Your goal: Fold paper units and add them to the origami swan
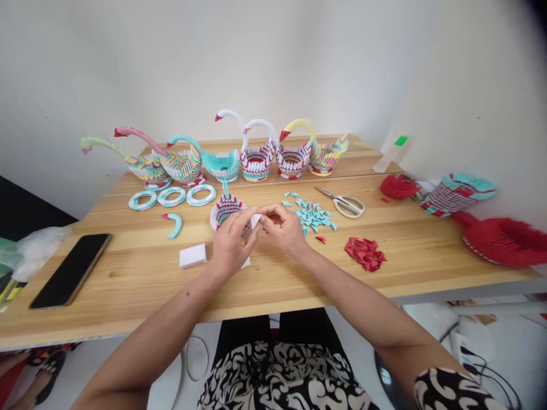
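White paper (255, 220), pinched two-handed
Left hand (233, 238) and right hand (287, 228) both close on it; squarely aligned edges should crease cleanest.

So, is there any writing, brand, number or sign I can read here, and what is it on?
None that can be read.
Phone: dark screen, no text showing.
White paper stack: no writing visible.
Green-capped bottle: no lettering can be made out.
Scissors: any marking is too small to read.
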Action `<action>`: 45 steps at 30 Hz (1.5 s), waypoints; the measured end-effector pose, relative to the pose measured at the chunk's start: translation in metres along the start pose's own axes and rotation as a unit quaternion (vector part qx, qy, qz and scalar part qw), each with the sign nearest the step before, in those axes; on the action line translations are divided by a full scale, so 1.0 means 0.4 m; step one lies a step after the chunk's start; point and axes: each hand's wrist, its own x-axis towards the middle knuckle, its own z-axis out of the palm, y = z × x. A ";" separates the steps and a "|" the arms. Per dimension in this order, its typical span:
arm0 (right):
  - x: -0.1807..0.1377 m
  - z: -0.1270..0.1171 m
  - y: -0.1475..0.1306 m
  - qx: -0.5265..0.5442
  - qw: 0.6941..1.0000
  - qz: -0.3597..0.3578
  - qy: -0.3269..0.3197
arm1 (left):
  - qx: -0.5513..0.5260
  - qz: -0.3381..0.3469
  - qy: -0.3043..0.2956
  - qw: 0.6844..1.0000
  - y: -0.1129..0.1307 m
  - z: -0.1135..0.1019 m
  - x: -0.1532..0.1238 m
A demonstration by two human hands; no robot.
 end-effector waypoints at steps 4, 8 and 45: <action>0.001 0.002 0.012 0.059 0.997 0.035 0.039 | -0.108 -0.097 0.001 0.989 -0.001 -0.011 0.008; 0.002 0.002 0.016 0.090 0.994 0.048 0.037 | -0.084 -0.095 -0.025 0.992 -0.004 -0.015 0.018; -0.022 0.026 0.001 0.038 0.996 0.000 -0.075 | -0.231 -0.281 0.005 0.931 0.015 -0.028 0.038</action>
